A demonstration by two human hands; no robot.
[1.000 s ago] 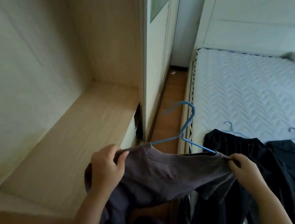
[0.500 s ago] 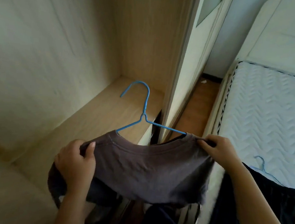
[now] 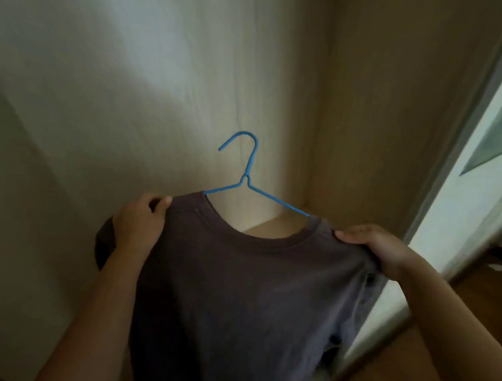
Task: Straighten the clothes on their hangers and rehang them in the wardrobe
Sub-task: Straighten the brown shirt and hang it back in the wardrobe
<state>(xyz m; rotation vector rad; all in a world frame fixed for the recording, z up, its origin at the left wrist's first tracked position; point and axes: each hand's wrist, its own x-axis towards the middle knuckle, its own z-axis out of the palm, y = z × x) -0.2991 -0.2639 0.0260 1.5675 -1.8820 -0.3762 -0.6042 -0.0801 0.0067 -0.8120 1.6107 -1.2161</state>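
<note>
A grey-brown T-shirt (image 3: 244, 295) hangs on a blue wire hanger (image 3: 246, 178), held up in front of the open wardrobe. The hook points up and left, free of any rail. My left hand (image 3: 139, 223) grips the shirt's left shoulder, with a sleeve bunched behind it. On the other side my right hand (image 3: 374, 248) grips the right shoulder, thumb on top of the cloth. The hanger's ends are hidden inside the shirt.
The wardrobe's pale wooden back wall (image 3: 162, 78) and side panel (image 3: 385, 110) fill the view. A wooden shelf (image 3: 271, 225) shows through the neck opening. The white wardrobe door (image 3: 486, 166) stands at the right, with brown floor (image 3: 482, 286) beyond it.
Both hands have lifted the shirt and hanger up and leftward, from beside the bed into the wardrobe opening. The view has turned away from the bed, which is out of sight now.
</note>
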